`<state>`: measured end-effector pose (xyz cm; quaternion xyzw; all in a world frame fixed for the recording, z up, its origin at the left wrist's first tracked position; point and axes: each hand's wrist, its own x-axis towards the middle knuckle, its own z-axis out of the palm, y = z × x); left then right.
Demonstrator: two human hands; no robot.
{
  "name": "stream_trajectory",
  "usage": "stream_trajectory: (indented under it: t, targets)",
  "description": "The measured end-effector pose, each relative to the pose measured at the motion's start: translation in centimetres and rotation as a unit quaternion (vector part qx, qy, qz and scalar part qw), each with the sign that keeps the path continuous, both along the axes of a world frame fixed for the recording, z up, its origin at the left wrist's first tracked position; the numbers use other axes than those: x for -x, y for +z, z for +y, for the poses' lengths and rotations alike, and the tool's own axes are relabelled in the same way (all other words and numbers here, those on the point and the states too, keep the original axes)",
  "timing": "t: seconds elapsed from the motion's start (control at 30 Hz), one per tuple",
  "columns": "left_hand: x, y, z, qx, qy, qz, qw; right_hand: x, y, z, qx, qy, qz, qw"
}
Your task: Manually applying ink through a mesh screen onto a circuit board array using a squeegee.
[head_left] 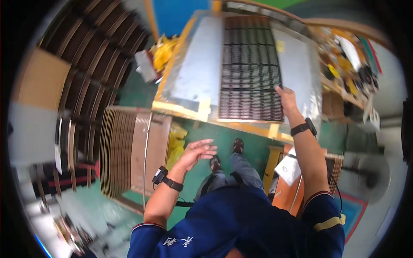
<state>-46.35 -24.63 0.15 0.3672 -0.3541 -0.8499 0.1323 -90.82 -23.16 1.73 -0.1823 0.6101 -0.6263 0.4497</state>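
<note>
A long dark panel (251,77) with a grid of fine slotted rows lies lengthwise on a pale-topped table (197,60). Its near end reaches close to the table's front edge. My right hand (287,98) grips the panel's right edge near that end, the thumb on top and some fingers hidden. In front of the table, above the green floor, my left hand (198,152) hangs with its fingers stretched out, holding nothing. Both wrists wear a dark strap with a small device.
A rack (116,150) of stacked brown boards stands at the left, with a metal rod across it. Behind it rise tall dark shelves (92,60). Yellow bags (163,52) lie beside the table. Right are a cluttered shelf (348,64), an orange board (289,195) and a fan (372,176).
</note>
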Motion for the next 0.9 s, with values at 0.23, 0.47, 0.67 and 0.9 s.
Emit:
stream_trajectory:
  t: [0.23,0.47,0.67,0.9]
  targets:
    - [6.4,-2.0,18.5,0.234,0.006,-0.144,0.962,7.1,-6.5,14.0,-0.085,-0.015,-0.01,0.996]
    - [12.7,-0.3,14.5,0.663,-0.024,-0.229,0.712,6.1,-5.8,12.9,-0.107,0.017,0.006,0.994]
    - [13.8,-0.3,14.6,0.671,-0.055,-0.3,0.676,5.5,-5.5,14.7,-0.049,0.037,-0.045,0.997]
    - [13.8,-0.9,14.6,0.685,-0.055,-0.329,0.648,5.3,-5.3,14.2,-0.057,0.037,-0.044,0.997]
